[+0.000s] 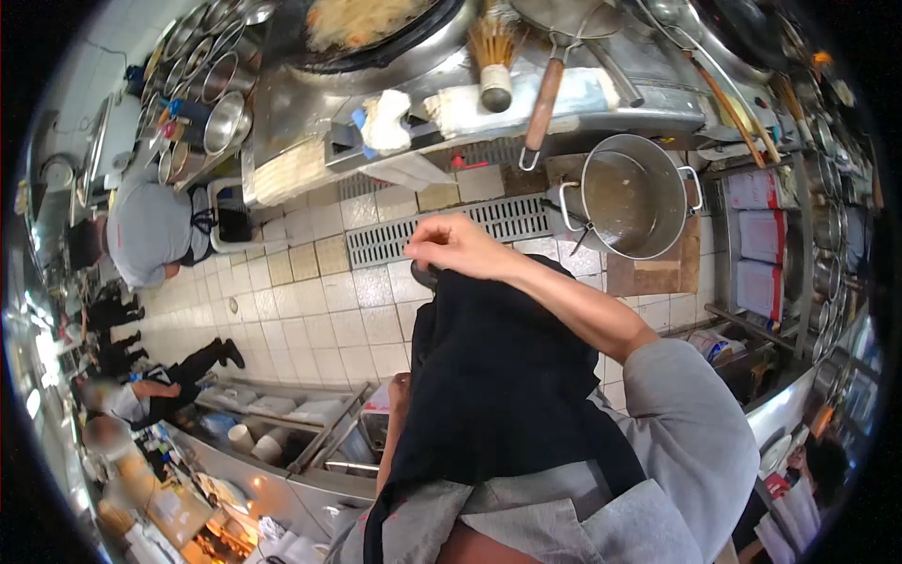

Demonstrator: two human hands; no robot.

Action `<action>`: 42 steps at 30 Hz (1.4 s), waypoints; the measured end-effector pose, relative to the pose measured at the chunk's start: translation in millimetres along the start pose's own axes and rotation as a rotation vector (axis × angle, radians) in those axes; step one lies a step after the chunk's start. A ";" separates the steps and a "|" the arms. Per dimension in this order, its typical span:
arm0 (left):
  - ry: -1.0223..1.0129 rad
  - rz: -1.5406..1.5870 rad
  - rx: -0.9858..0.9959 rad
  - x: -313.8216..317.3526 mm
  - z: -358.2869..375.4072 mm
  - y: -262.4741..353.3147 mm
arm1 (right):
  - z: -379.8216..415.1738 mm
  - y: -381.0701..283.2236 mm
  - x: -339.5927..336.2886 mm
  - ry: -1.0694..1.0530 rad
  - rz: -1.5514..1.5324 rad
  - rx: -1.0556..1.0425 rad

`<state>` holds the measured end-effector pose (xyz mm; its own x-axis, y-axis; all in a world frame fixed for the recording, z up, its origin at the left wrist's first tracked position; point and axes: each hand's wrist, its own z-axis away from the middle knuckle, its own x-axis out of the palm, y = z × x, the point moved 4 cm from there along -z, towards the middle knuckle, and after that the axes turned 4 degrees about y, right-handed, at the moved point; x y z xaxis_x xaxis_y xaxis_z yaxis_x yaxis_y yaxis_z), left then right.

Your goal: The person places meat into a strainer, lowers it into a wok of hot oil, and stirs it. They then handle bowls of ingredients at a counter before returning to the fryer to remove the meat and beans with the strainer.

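Observation:
My right hand (pixel 456 246) is in front of my body at the middle, its fingers curled with thumb and fingertips close together; anything between them is too small to make out. It is just above the front of my black apron (pixel 507 367). Low beside the apron's left edge, my left hand (pixel 399 390) shows only in part, and its fingers are hard to make out. Past my right hand lies a long slotted floor drain (pixel 451 226). To its right stands a large metal pot (pixel 634 197) with liquid in it.
Ahead, a steel stove counter (pixel 658 113) holds a wok (pixel 376 33) of frying food, a brush (pixel 493 66), a wooden-handled strainer (pixel 545 103) and cloths (pixel 385 122). A person in grey (pixel 150 230) bends at the left; other people stand farther back. Shelves (pixel 759 235) are at right.

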<state>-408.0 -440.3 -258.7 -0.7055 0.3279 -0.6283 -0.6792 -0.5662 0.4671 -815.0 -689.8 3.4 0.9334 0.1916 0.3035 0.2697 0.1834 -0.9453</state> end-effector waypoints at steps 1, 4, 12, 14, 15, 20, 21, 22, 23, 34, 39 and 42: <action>-0.001 -0.056 -0.011 0.7 5.0 -7.3 | -11.5 46.1 -13.5 0.043 0.287 -0.062; 0.005 -0.133 -0.018 9.0 16.5 -49.2 | -38.8 137.9 -58.5 0.063 0.963 0.095; -0.026 -0.031 -0.046 26.3 43.7 -149.9 | -89.5 202.7 -142.8 0.027 1.628 0.454; -0.018 -0.148 -0.021 21.9 49.3 -137.8 | -92.4 211.1 -149.4 -0.021 1.692 0.473; -0.004 -0.100 0.000 18.2 50.2 -129.8 | -93.5 214.9 -150.3 -0.035 1.713 0.483; -0.022 0.094 -0.078 4.6 44.1 -103.2 | -99.4 216.3 -151.7 -0.073 1.703 0.536; -0.011 0.051 -0.077 -1.9 42.6 -91.7 | -100.3 214.0 -151.9 -0.084 1.699 0.550; 0.001 0.009 -0.077 -8.2 41.6 -80.0 | -100.7 212.5 -152.6 -0.093 1.695 0.565; 0.012 -0.034 -0.076 -12.3 39.6 -72.2 | -101.0 211.3 -152.8 -0.087 1.693 0.567; -0.005 -0.073 -0.047 -38.9 45.6 -12.1 | -97.6 201.9 -150.5 -0.109 1.707 0.575; -0.051 0.092 -0.040 -26.8 31.4 -67.8 | -97.0 193.3 -148.0 -0.110 1.662 0.598; 0.034 0.110 -0.097 -8.6 25.5 -106.7 | -97.9 194.1 -148.8 -0.124 1.674 0.604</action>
<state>-334.6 -363.4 -287.3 -0.7660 0.2352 -0.5982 -0.5744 -0.6683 0.4727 -878.4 -777.0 -236.9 0.0648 0.5857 -0.8079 -0.9978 0.0245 -0.0623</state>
